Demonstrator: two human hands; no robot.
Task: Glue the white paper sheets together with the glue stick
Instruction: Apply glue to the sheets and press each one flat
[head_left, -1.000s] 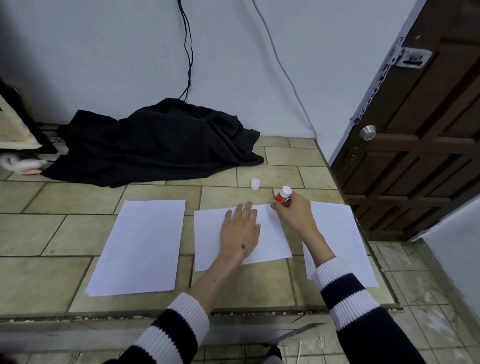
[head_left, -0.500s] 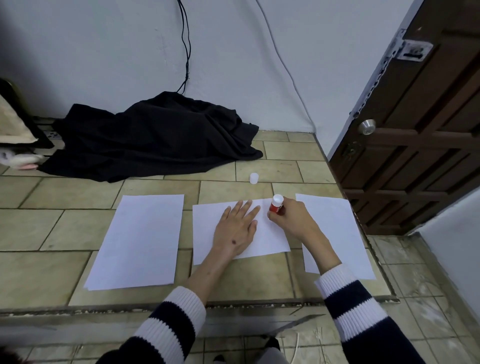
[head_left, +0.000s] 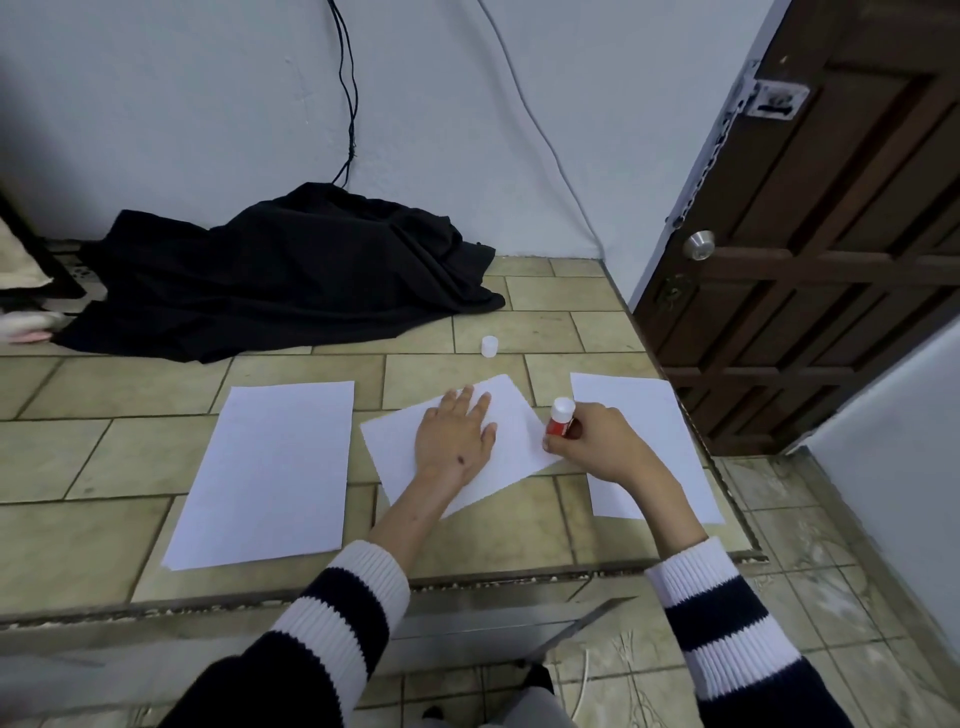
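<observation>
Three white paper sheets lie on the tiled ledge. The left sheet lies flat by itself. The middle sheet is turned at an angle, and my left hand presses flat on it with fingers spread. My right hand grips the red glue stick, upright, at the middle sheet's right edge. The right sheet lies partly under my right wrist. The glue stick's white cap stands on the tiles behind the sheets.
A black cloth is heaped against the wall at the back left. A brown wooden door stands to the right. The ledge's front edge drops to a lower tiled floor.
My left hand has rotated the middle sheet counter-clockwise. My right hand with the glue stick has shifted down from the sheet's far corner along its right edge.
</observation>
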